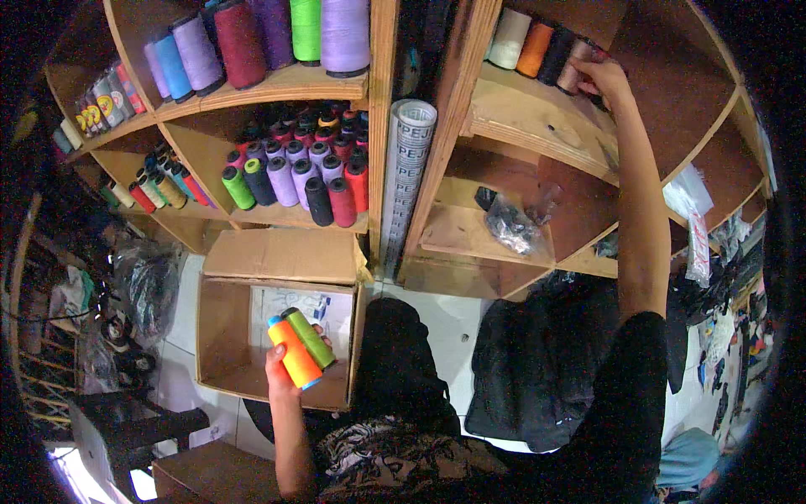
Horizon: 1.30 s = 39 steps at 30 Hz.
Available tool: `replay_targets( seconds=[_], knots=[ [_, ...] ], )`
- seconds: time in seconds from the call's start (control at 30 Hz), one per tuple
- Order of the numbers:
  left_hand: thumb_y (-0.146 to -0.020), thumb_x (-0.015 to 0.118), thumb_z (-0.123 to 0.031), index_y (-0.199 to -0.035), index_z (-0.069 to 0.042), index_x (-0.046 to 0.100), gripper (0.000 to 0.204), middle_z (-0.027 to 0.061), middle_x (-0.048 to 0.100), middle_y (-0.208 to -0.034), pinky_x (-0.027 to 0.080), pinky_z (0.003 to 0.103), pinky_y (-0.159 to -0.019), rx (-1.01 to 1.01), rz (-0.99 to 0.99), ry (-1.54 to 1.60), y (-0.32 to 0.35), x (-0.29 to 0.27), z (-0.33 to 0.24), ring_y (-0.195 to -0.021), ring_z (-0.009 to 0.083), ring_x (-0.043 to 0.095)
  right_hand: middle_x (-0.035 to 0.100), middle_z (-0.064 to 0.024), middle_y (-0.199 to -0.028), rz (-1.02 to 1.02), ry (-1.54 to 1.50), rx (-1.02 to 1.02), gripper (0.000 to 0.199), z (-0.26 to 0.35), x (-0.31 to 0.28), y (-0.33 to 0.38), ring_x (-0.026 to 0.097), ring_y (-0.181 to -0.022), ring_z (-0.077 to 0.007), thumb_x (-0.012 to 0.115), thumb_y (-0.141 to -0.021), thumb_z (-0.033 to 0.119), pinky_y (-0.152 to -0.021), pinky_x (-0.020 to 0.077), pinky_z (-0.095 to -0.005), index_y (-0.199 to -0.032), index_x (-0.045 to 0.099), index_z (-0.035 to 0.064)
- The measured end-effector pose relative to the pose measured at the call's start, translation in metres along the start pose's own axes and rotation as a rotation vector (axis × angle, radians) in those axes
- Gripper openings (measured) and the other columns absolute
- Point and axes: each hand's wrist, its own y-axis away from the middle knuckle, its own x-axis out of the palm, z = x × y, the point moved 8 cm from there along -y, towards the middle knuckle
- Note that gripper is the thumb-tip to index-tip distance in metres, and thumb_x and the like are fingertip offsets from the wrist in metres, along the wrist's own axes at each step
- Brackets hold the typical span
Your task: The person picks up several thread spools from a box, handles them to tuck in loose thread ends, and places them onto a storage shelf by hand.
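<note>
My left hand (pixel 284 376) is wrapped around two spools of thread, a bright orange spool (pixel 295 353) with blue ends and an olive-green spool (pixel 311 338). It holds them side by side, tilted, over an open cardboard box (pixel 279 256). At the upper right, my right hand (pixel 606 80) reaches onto a shelf, its fingers closed on the upper part of a brown spool (pixel 569 78). In the same row stand a black spool (pixel 555 57), an orange spool (pixel 535 50) and a cream spool (pixel 509 40). Something dark beneath my right hand is partly hidden.
The left wooden shelf (pixel 277 86) carries large purple, red and green spools, with several smaller ones below. A rolled printed sheet (pixel 410 160) stands between the shelf units. A plastic bag (pixel 514 225) lies on the lower right shelf. Black bundles (pixel 537 370) rest on the floor.
</note>
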Motion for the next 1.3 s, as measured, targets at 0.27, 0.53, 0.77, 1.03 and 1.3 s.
replay_targets(
  seconds=[0.27, 0.53, 0.77, 1.03, 1.3],
  knots=[
    [-0.071, 0.065, -0.035, -0.126, -0.001, 0.036, 0.071, 0.0181, 0.051, -0.115, 0.043, 0.047, -0.091, -0.044, 0.003, -0.039, -0.02, 0.031, 0.001, -0.104, 0.0337, 0.053, 0.061, -0.0049, -0.094, -0.052, 0.013, -0.166, 0.034, 0.034, -0.033, 0.053, 0.056, -0.083, -0.0087, 0.064, -0.08, 0.023, -0.072, 0.0474, -0.0218, -0.103, 0.059, -0.0009],
    [-0.079, 0.062, -0.022, -0.121, -0.009, 0.036, 0.051, 0.01, 0.051, -0.104, 0.047, 0.042, -0.084, 0.084, -0.056, 0.005, -0.02, 0.079, -0.017, -0.094, 0.0258, 0.055, 0.059, -0.0029, -0.093, 0.702, -0.239, -0.422, 0.038, 0.144, 0.173, 0.362, 0.056, -0.08, -0.0092, 0.071, -0.07, 0.013, -0.064, 0.046, -0.0233, -0.105, 0.056, 0.0043],
    [-0.081, 0.062, -0.006, -0.134, -0.011, 0.009, 0.076, 0.0094, 0.043, -0.112, 0.044, 0.034, -0.085, 0.286, -0.209, -0.443, -0.012, 0.112, -0.029, -0.104, 0.0174, 0.046, 0.054, -0.0186, -0.107, 0.554, -0.192, -0.519, 0.061, 0.13, 0.243, 0.438, 0.054, -0.097, -0.0344, 0.073, -0.067, 0.024, -0.084, 0.0449, -0.04, -0.116, 0.044, 0.0008],
    [-0.073, 0.067, -0.005, -0.116, 0.0, 0.047, 0.048, 0.009, 0.058, -0.101, 0.048, 0.034, -0.08, 0.261, -0.164, -0.225, -0.001, 0.097, -0.032, -0.089, 0.0188, 0.059, 0.06, -0.014, -0.1, 0.672, -0.507, -0.293, 0.05, 0.108, 0.245, 0.432, 0.06, -0.091, -0.0253, 0.071, -0.072, 0.022, -0.083, 0.0455, -0.0331, -0.114, 0.052, 0.0012],
    [-0.069, 0.07, -0.003, -0.107, 0.0, 0.053, 0.042, 0.0091, 0.061, -0.098, 0.049, 0.033, -0.08, 0.277, -0.07, -0.184, -0.001, 0.101, -0.026, -0.086, 0.0183, 0.061, 0.06, -0.0123, -0.098, 0.5, -0.424, -0.443, 0.036, 0.122, 0.228, 0.419, 0.059, -0.092, -0.0254, 0.069, -0.075, 0.02, -0.084, 0.0445, -0.0328, -0.106, 0.059, 0.0039]
  ],
)
